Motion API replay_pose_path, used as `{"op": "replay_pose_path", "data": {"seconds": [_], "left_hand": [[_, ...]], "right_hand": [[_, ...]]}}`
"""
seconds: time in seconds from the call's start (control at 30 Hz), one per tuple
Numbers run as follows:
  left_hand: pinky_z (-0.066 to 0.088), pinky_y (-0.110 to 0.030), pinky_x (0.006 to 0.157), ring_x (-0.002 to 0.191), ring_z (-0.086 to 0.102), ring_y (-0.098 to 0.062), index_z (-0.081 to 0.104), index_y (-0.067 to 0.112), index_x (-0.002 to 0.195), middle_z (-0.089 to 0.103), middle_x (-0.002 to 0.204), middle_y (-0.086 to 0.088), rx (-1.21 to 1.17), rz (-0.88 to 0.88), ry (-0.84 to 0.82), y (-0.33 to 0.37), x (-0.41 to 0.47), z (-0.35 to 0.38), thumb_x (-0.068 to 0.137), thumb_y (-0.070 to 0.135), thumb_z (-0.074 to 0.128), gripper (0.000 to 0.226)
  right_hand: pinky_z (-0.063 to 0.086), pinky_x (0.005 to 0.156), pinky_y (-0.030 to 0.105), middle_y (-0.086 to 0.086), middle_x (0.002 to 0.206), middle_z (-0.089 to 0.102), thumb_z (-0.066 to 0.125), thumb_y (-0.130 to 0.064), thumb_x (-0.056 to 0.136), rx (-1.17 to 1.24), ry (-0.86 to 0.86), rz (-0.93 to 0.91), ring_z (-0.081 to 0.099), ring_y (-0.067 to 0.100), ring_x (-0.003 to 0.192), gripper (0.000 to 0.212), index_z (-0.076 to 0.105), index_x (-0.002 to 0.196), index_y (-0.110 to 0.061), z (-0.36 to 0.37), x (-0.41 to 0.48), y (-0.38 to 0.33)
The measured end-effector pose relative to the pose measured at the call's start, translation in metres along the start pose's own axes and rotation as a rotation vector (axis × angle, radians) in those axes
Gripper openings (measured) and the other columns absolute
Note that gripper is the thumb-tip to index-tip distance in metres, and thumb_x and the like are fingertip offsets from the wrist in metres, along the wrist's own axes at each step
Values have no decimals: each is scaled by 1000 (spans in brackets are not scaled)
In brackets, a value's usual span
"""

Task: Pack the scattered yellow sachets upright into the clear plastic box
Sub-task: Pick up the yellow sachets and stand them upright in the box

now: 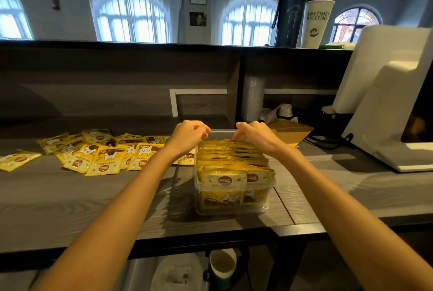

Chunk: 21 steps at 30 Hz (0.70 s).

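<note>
Clear plastic box [271, 183] sits on the grey counter [70, 208], packed front to back with upright yellow sachets [234, 157]. Right grip [255, 137] curls down onto the rearmost sachet tops; we cannot tell whether it pinches one. Left grip [189, 136] is curled at the box's far-left rim; a hold is unclear. Scattered sachets [103, 154] lie flat just left of the box. A white machine [386, 103] stands to the right.

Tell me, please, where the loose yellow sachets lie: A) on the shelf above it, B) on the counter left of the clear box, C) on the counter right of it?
B: the loose sachets are spread flat on the counter to the left of the box.
</note>
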<state>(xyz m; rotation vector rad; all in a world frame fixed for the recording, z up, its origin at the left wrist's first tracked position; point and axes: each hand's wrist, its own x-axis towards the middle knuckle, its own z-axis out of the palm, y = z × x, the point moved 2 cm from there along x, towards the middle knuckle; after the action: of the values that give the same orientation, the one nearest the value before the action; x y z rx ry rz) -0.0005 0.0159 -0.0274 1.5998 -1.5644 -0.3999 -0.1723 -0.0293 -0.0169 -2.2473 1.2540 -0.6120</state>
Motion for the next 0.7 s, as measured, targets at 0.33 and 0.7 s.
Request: {"op": "replay_pose_path", "data": {"seconds": [0.33,0.7], "left_hand": [[45,-31,84,107,58,-25,65,9,111,65,114,-12,200,-81,435,-15,-35,-79,93,13,45,27],[35,-37,103,130,40,-32,47,5,133,44,141,-16,489,-517,204,-137,-79,-108,94,9,36,40]], "right_hand": [[48,77,35,11,103,66,42,-19,95,-214,324,-281,61,27,93,28,64,103,-4,48,-5,-118],[40,101,45,18,139,44,45,-16,93,-222,-144,-190,41,36,128,39,45,129,-2,180,7,-135]]}}
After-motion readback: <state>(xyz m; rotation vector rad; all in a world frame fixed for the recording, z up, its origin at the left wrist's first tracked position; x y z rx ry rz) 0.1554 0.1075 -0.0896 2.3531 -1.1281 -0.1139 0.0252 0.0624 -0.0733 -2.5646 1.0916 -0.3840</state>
